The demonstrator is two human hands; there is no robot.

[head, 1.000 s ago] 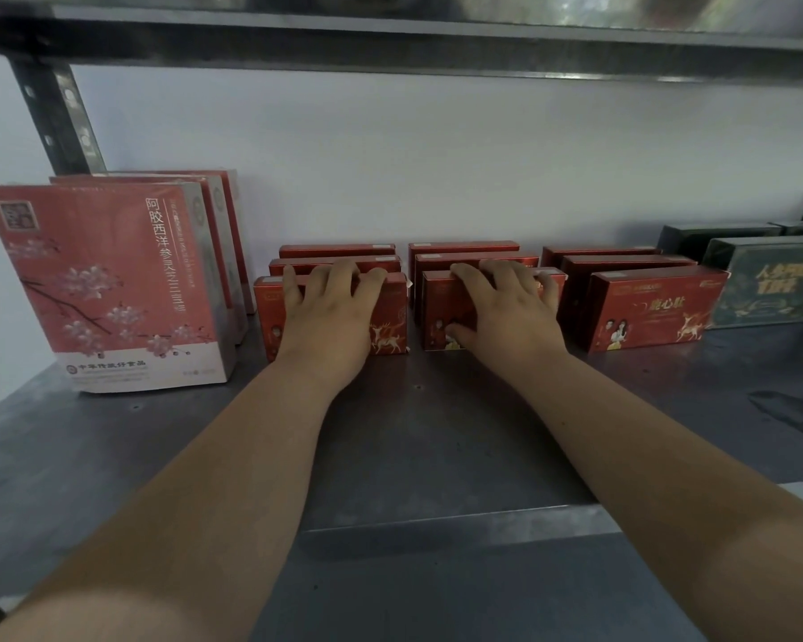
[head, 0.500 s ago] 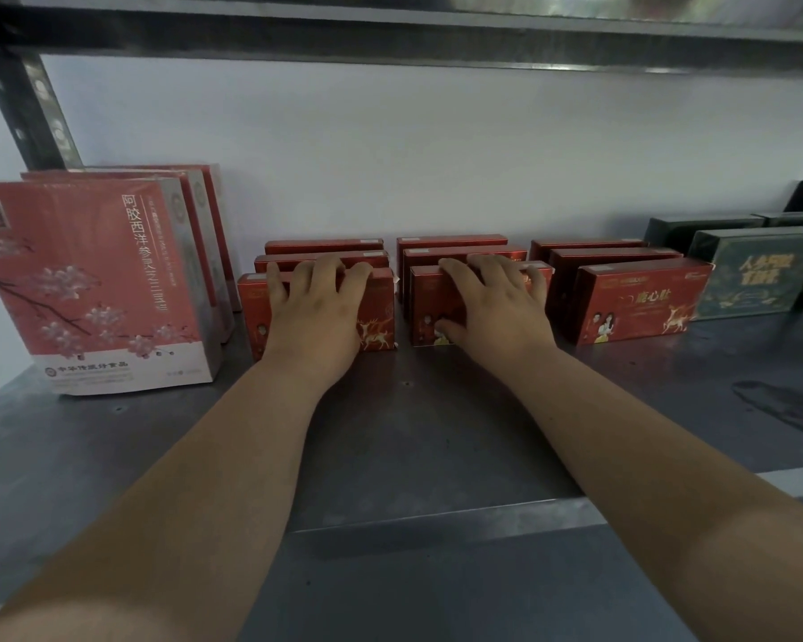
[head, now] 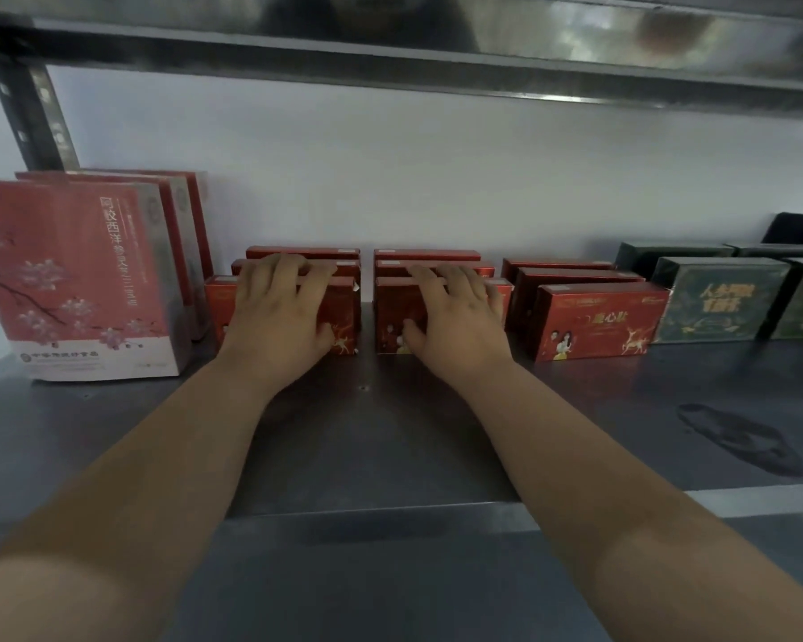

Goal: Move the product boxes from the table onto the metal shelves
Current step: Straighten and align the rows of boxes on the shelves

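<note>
Three rows of red product boxes stand on the metal shelf [head: 367, 437] against the white wall. My left hand [head: 279, 317] lies over the front box of the left row [head: 346, 317], palm on its face and fingers curled over its top edge. My right hand [head: 455, 322] grips the front box of the middle row [head: 390, 312] the same way, with the thumb on its front. The right row's front red box [head: 594, 317] stands untouched, slightly turned. Both hands hide most of the faces that they cover.
Tall pink blossom-print boxes [head: 66, 280] stand upright at the left by the shelf post [head: 33, 113]. Dark green boxes [head: 715, 298] sit at the right. The upper shelf [head: 390, 53] hangs close overhead. A dark smear [head: 738, 437] marks the shelf at front right.
Both hands stay on the same two front red boxes. Only my view has shifted slightly; the boxes have not visibly moved on the shelf.
</note>
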